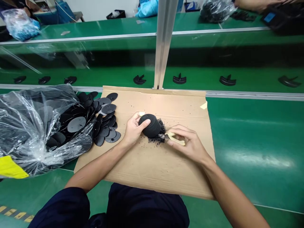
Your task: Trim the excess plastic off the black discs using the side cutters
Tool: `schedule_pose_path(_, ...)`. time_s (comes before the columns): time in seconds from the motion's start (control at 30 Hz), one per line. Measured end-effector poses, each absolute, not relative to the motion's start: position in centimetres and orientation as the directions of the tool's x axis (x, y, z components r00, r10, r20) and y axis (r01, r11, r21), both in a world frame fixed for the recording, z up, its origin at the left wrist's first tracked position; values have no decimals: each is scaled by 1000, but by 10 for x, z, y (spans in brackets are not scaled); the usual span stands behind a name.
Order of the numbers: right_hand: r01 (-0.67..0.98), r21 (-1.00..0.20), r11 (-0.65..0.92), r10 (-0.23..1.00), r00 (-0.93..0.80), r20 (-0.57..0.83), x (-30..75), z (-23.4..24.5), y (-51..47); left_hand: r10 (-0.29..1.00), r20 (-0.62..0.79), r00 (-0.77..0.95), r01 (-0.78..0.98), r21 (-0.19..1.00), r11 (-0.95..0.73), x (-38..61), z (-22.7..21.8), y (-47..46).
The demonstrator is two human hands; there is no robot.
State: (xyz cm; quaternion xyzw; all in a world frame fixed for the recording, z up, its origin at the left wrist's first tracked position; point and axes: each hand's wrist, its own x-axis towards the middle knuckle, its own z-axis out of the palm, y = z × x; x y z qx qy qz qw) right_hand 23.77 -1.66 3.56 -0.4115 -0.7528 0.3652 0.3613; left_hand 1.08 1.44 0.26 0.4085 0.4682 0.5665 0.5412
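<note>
My left hand [134, 129] grips a short stack of round black discs [150, 126], its thumb across the front face. A bit of pale tape is wrapped on one of its fingertips. In my right hand [190, 142] is a pair of nippers [175, 138] with cream handles, the metal jaws touching or very close to the stack's lower right edge. Whether the jaws are closed is too small to tell. Beneath the stack, a heap of tiny black scraps [158, 139] lies on the cardboard sheet [147, 167]. Loose black discs [106, 126] are piled left of my left hand.
A clear plastic bag [38, 133] full of black discs stands at the left. Behind the cardboard rises a metal post [163, 44]. Curved black parts [180, 79] sit in a row on the green belt beyond the rail. Another person's arm [251, 4] shows at the top right.
</note>
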Motion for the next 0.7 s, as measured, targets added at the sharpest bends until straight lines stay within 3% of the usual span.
schedule_pose_path(0.1,285,-864,415,854,-450,262,232,33,-21,999,-40,-18,-269,963,34,16,1,10)
schedule_pose_path(0.2,335,-788,517,825,-441,354,230,27,-23,997,-13,77,-221,975,29,18,1,3)
schedule_pose_path(0.33,537,-462,705,702,-443,557,233,21,-22,978,109,178,-124,988,-87,15,3,-2)
schedule_pose_path(0.43,664,-176,727,597,-484,640,235,24,-22,954,244,177,-62,970,-236,10,7,1)
schedule_pose_path(0.5,683,-69,727,536,-503,678,236,26,-23,925,322,202,2,944,-329,5,10,5)
schedule_pose_path(0.6,654,-5,756,472,-540,697,234,27,-24,839,451,305,208,828,-521,-2,13,9)
schedule_pose_path(0.7,589,-61,806,463,-563,685,231,26,-27,710,575,405,349,621,-702,-9,12,10)
